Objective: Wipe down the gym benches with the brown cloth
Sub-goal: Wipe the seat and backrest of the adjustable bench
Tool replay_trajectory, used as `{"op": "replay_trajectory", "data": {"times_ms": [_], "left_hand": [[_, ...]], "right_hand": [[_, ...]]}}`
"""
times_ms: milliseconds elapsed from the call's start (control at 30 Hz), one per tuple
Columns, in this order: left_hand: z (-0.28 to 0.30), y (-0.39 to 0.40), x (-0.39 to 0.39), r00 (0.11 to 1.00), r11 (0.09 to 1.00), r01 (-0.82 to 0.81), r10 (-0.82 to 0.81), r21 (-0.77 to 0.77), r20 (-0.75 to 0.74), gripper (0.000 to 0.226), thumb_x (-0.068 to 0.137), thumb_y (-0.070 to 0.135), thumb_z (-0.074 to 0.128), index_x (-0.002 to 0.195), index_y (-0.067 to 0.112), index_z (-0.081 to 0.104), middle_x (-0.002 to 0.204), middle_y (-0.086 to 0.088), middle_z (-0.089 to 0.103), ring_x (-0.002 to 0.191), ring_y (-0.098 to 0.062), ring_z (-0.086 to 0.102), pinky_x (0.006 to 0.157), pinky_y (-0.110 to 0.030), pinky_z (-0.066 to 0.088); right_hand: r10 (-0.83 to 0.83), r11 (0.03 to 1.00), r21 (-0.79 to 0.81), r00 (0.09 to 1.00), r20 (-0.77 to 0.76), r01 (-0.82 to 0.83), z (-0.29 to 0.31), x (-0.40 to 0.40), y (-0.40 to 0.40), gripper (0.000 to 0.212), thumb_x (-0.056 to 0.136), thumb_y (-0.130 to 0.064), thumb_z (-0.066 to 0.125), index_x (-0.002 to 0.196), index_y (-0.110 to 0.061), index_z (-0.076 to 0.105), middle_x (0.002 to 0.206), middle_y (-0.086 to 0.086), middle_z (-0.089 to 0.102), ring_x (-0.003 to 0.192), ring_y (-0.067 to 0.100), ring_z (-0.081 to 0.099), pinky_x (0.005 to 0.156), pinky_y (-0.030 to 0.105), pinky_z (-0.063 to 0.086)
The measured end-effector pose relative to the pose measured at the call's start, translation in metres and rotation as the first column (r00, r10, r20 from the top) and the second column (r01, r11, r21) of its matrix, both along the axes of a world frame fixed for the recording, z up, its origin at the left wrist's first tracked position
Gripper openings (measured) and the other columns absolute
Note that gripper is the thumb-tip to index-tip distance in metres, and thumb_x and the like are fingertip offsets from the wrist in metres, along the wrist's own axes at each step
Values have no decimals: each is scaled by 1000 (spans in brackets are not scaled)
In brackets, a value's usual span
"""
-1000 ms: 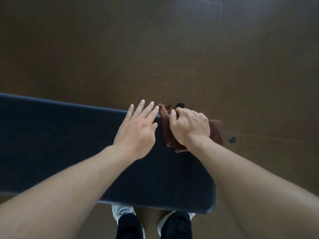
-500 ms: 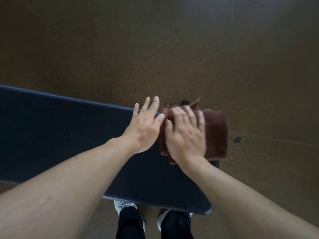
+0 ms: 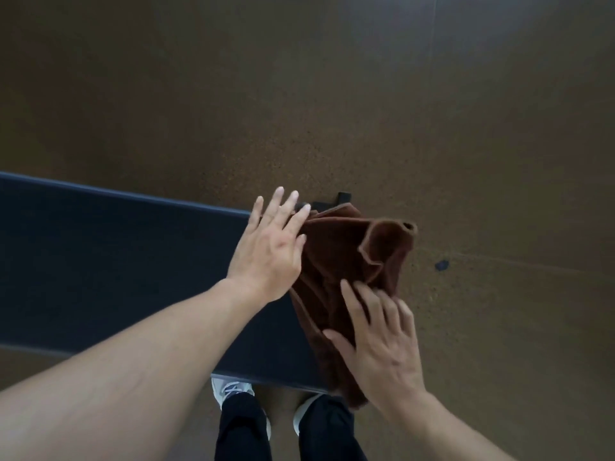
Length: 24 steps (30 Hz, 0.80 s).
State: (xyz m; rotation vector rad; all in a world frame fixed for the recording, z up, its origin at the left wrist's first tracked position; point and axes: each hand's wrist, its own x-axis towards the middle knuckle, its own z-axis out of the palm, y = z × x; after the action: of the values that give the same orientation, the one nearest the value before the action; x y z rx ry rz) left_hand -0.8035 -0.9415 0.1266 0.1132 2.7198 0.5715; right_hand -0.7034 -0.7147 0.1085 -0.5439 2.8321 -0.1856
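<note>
Brown speckled gym floor (image 3: 332,94) fills the background; across it runs a long dark navy padded bench, the worktop (image 3: 116,261), its right end directly in front of the person, whose black trousers and white shoes (image 3: 229,390) show below the near edge. Brown terry cloth (image 3: 336,261) lies at that right end, now opened out and rumpled, draped over the end of the pad with one corner curled up on the far right side and a lower edge hanging past the near edge. Half a second ago it sat as a compact folded pad under the right hand; since then it has been spread to a larger sheet. Left hand (image 3: 269,251): fingers straight and splayed, palm down, at the cloth's left border, apparently touching its edge; holding nothing. Right hand (image 3: 382,347): has shifted toward the near side, fingers spread and relaxed, tips resting on the cloth's near portion; no pinch or curl around the fabric is visible. A small dark mark (image 3: 442,265) sits on the floor to the right, well apart from the bench. Judgement: the unfolding looks like preparation for a broader wiping face, so wiping of this bench appears barely begun. Risk: the overhanging part may slide off the end unless pressed flat.
</note>
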Motion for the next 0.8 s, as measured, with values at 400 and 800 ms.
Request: {"op": "replay_trajectory", "data": {"times_ms": [400,800], "left_hand": [[0,-50,13,976,973,-206,213,-108,54,58,107,41,23,161,24,10,169,5,3,153,-8,-14,124,-41,-14],[-15,-37,-10,923,994,-93,105,-50,370,61,106,51,16,155,42,-19,158,14,-38,137,-12,-48,110,-45,-35]], "right_hand": [[-125,980,-141,986,114,141,-4,-145,-111,53,104,-60,26,98,-30,69,95,-8,71,88,18,68,72,35,38],[-417,892,-150,905,85,426,-4,-122,-56,40,107,-48,33,120,-32,67,121,-9,69,117,18,59,97,40,41]]}}
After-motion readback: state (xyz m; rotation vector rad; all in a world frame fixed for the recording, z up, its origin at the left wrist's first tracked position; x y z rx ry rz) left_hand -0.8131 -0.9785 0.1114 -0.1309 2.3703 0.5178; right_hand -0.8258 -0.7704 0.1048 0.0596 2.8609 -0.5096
